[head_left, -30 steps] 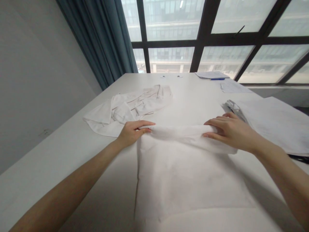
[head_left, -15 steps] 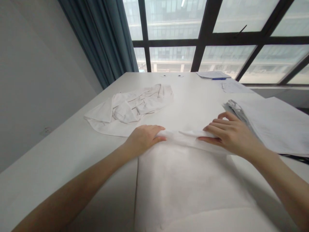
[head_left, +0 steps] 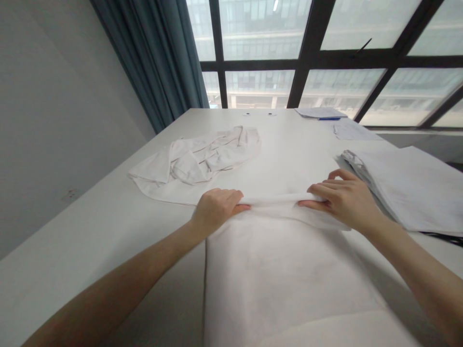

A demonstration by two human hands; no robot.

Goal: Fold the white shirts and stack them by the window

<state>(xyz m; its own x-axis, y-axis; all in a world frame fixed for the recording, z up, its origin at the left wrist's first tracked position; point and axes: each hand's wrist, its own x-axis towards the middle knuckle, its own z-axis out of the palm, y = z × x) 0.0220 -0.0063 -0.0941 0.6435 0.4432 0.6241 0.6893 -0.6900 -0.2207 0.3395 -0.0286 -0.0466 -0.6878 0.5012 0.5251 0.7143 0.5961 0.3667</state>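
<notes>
A white cloth (head_left: 289, 270) stretches from the middle of the table down past the bottom of the view. Its far edge is folded into a narrow band between my hands. My left hand (head_left: 219, 207) pinches the left part of that band, thumb below and fingers on top. At the right part, my right hand (head_left: 340, 200) holds the band the same way, its index finger bent up. Beyond my left hand lies a second, crumpled white cloth (head_left: 191, 166), apart from my fingers.
The white table (head_left: 65, 255) reaches to the window. Right of my right hand lies a stack of folded white fabric (head_left: 419, 188), with dark cords (head_left: 446, 238) under its near edge. Papers (head_left: 320, 112) and a blue pen (head_left: 329, 118) lie at the far right. A blue curtain (head_left: 155, 62) hangs left.
The band between my hands has become straighter and tighter; the loose flap near my right fingers is smoothed into it. Both hands keep their hold, nearly in the same place.
</notes>
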